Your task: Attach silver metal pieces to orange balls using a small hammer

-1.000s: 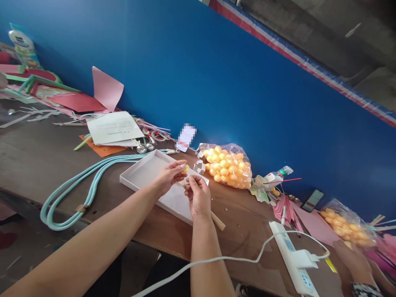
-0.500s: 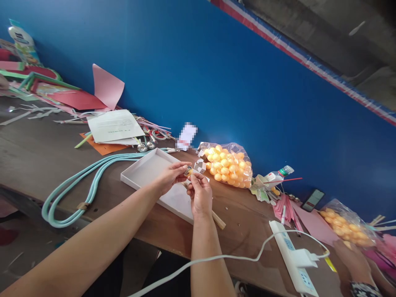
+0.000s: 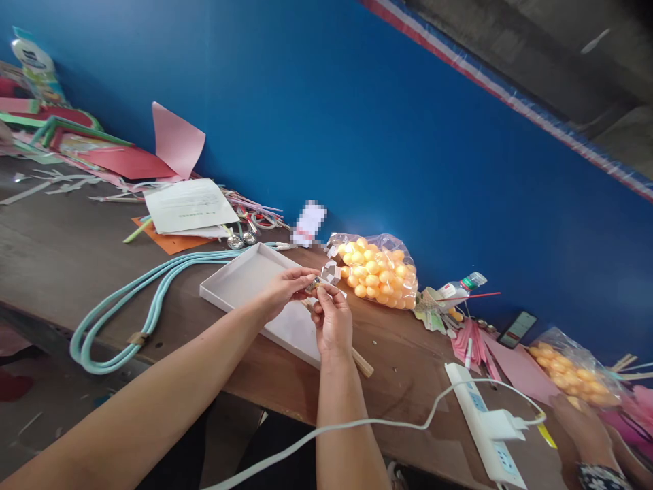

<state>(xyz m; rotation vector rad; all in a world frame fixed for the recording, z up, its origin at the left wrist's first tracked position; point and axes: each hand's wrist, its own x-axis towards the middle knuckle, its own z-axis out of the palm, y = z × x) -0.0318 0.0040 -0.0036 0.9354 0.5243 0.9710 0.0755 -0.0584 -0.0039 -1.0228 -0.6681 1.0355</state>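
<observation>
My left hand (image 3: 286,289) and my right hand (image 3: 332,320) meet above a shallow white box lid (image 3: 245,282) on the brown table. Both pinch one small object (image 3: 313,285) between their fingertips; it looks dark and metallic with a bit of orange, too small to name. A wooden stick (image 3: 361,362) lies under my right wrist. Just beyond my hands sits a clear bag of orange balls (image 3: 378,270).
A light-blue looped cord (image 3: 147,299) lies at left. Papers (image 3: 188,205) and pink card clutter the far left. A white power strip (image 3: 484,425) with its cable lies at right, near a phone (image 3: 516,329), a bottle (image 3: 459,286), a second ball bag (image 3: 571,371) and another person's arm (image 3: 586,435).
The orange ball seen in my left fingers a second ago now shows mostly as a darker small piece; both hands have shifted slightly right and stay pinched together.
</observation>
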